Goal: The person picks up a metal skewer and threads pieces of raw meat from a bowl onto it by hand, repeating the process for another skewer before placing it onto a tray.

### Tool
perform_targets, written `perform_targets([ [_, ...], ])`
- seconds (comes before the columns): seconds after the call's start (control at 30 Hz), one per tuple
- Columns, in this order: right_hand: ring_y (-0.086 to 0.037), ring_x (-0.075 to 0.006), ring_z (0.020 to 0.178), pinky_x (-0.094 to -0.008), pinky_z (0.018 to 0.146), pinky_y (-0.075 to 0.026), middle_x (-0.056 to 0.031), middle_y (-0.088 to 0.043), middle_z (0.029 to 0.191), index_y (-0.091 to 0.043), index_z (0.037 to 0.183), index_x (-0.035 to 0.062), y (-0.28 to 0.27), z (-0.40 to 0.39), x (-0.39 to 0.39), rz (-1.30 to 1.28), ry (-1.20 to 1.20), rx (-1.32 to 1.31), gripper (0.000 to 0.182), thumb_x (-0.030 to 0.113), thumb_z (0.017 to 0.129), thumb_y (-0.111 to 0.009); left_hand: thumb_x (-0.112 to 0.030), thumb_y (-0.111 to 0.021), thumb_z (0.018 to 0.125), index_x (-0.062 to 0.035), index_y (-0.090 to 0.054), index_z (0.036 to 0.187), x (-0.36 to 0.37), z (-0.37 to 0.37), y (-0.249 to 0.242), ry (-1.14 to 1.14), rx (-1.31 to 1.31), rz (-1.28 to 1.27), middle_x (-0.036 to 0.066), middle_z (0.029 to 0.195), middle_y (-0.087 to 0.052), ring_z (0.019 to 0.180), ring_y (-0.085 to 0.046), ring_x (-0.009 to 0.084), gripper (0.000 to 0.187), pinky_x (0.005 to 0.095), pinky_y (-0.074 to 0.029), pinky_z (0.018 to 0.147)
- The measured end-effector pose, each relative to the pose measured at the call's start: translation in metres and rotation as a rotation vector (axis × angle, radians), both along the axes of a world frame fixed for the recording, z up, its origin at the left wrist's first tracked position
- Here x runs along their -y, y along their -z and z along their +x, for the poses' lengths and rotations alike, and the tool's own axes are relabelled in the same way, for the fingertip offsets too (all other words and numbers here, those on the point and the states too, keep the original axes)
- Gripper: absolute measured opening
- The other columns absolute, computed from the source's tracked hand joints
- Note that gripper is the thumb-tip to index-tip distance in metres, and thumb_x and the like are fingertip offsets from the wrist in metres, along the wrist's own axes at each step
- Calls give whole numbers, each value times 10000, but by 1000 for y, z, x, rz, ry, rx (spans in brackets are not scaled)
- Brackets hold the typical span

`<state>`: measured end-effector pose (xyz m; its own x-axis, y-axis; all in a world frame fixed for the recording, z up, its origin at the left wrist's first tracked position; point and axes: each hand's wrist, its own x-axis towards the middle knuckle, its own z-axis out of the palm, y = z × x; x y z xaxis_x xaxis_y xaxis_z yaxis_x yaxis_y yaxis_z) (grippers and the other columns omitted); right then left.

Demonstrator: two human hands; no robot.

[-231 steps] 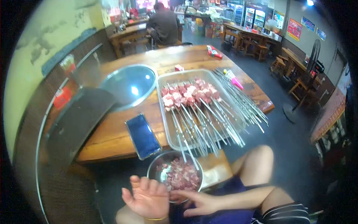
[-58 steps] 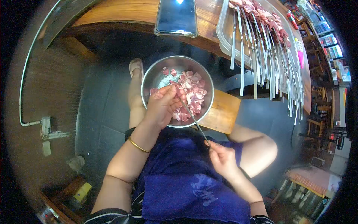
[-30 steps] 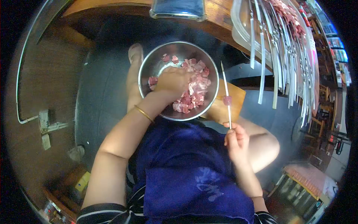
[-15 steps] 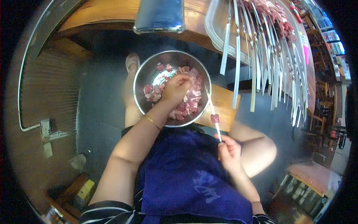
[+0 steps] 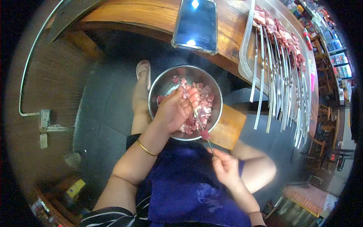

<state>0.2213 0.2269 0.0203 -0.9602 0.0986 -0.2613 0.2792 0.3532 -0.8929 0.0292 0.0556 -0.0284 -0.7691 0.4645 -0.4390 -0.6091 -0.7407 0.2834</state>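
My right hand [image 5: 227,168] is closed around the lower end of a flat metal skewer [image 5: 199,122], which slants up and left over the bowl. One chunk of red meat [image 5: 204,134] is threaded partway along it. Turned palm up over the bowl, my left hand [image 5: 172,111] pinches a meat piece [image 5: 184,90] between thumb and fingers, at the skewer's tip. Beneath it, the steel bowl [image 5: 152,96] holds a heap of cut raw meat [image 5: 206,108], partly hidden by this hand.
On the wooden table [image 5: 140,19] ahead lies a phone [image 5: 196,26]. To its right, a clear plastic tray [image 5: 244,62] carries several loaded meat skewers [image 5: 280,32], their metal ends hanging past the table edge. A wooden stool [image 5: 228,128] stands beside the bowl.
My left hand has turned palm up and come to the skewer's tip with a meat piece. My right hand has swung the skewer left over the bowl. The view has shifted.
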Motion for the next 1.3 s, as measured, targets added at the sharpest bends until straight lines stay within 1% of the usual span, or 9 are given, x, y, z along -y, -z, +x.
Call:
perform_targets([
  [0.37, -651, -137, 754, -264, 722, -506, -142, -695, 873, -659, 1077, 10, -1, 0, 14, 50, 57, -11, 255, 1, 847, -550, -227, -481, 977, -51, -514, 1072, -1, 5, -9, -82, -26, 26, 156, 1133, -593, 1027, -595, 249, 203, 415, -490, 921],
  [0.53, -658, -154, 810, -283, 777, -502, -142, -698, 904, -656, 1072, -7, -2, 1, 14, 40, 91, -13, 246, 8, 853, -545, -235, -482, 974, -87, -557, 1048, -3, 8, -9, -80, -147, 29, 127, 1081, -625, 972, -621, 218, 182, 377, -514, 882],
  [0.7, -650, -141, 755, -275, 735, -507, -125, -688, 835, -651, 1078, -19, -10, -4, 9, 128, 15, -58, 244, 10, 863, -539, -221, -501, 969, -48, -542, 1029, -7, 17, -11, -56, -143, -1, 127, 1025, -620, 951, -619, 233, 188, 394, -510, 884],
  [0.8, -635, -131, 709, -264, 702, -505, -123, -669, 787, -649, 1076, -27, -11, -6, 9, 67, 19, 48, 243, 8, 863, -537, -226, -504, 967, -44, -544, 1042, -7, 20, -8, -56, -49, 89, 127, 1021, -623, 947, -622, 238, 201, 399, -515, 879],
  [0.9, -457, -20, 629, -176, 592, -403, 45, -553, 746, -619, 1164, -19, -7, -7, 7, 95, -55, -71, 278, 5, 913, -500, -232, -507, 963, -45, -545, 1050, -4, 21, -13, 6, 27, 126, 137, 1040, -626, 958, -624, 241, 210, 403, -521, 871],
  [1.0, -446, -17, 615, -172, 574, -390, 44, -548, 730, -623, 1155, -19, -1, -9, 4, 108, -56, -126, 273, 3, 912, -501, -235, -510, 960, -47, -549, 1061, -5, 26, -13, 76, 12, 35, 152, 1069, -624, 973, -624, 237, 217, 391, -525, 852],
  [1.1, -562, -87, 640, -235, 628, -470, -45, -606, 717, -639, 1109, -25, -3, -18, 6, 121, -19, -89, 263, 0, 870, -529, -220, -505, 962, -50, -549, 1077, -16, 39, -10, 128, 25, 39, 163, 1104, -618, 992, -622, 232, 210, 378, -527, 838],
  [1.23, -514, -59, 622, -213, 602, -444, -19, -584, 711, -632, 1133, -17, -14, -34, 12, 13, 49, 54, 281, -5, 876, -518, -237, -492, 971, -46, -535, 1143, -27, 56, -10, 148, 17, 36, 144, 1132, -613, 1036, -603, 235, 261, 373, -486, 900],
  [1.3, -470, -34, 613, -190, 580, -414, 15, -561, 714, -623, 1157, -10, -10, -34, 11, -118, 85, 88, 293, -8, 891, -501, -448, -527, 901, -45, -406, 1302, -25, 57, -6, 216, -135, 136, 143, 1293, -504, 1178, -507, 242, 581, 419, -411, 999],
])
